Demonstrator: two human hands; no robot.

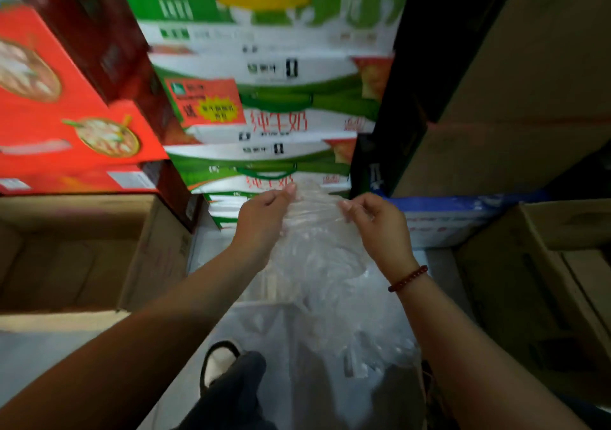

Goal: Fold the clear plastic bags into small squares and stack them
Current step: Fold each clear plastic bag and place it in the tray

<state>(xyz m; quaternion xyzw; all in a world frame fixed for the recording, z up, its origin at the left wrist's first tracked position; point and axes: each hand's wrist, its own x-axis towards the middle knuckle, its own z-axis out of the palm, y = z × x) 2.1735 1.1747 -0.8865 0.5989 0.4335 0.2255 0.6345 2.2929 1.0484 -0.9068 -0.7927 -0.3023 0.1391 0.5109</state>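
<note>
1. your left hand (264, 218) is raised in front of you, thumb and fingers pinching the far left part of the top edge of a clear plastic bag (317, 251).
2. your right hand (377, 224) pinches the same top edge just to the right; the two hands are near each other but apart, with a short span of film stretched between them.
3. the bag hangs down from both pinches toward you, crumpled and unfolded, its lower part trailing over your lap area; where it ends is hard to tell through the glare.
4. a red bead bracelet (408, 278) sits on your right wrist.
5. near, below the bag, a slipper (220, 362) with a pale insole shows beside your dark trouser leg (238, 393).
6. far, straight ahead, green-and-white milk cartons (264, 122) are stacked high, with red print on them; the picture is blurred there.
7. far left, red cartons (59, 122) with food pictures sit on an open brown cardboard box (82, 251).
8. right, tall brown cardboard boxes (535, 105) rise, with a blue-and-white carton (463, 218) at their foot and another open brown box (542, 284) nearer you.
</note>
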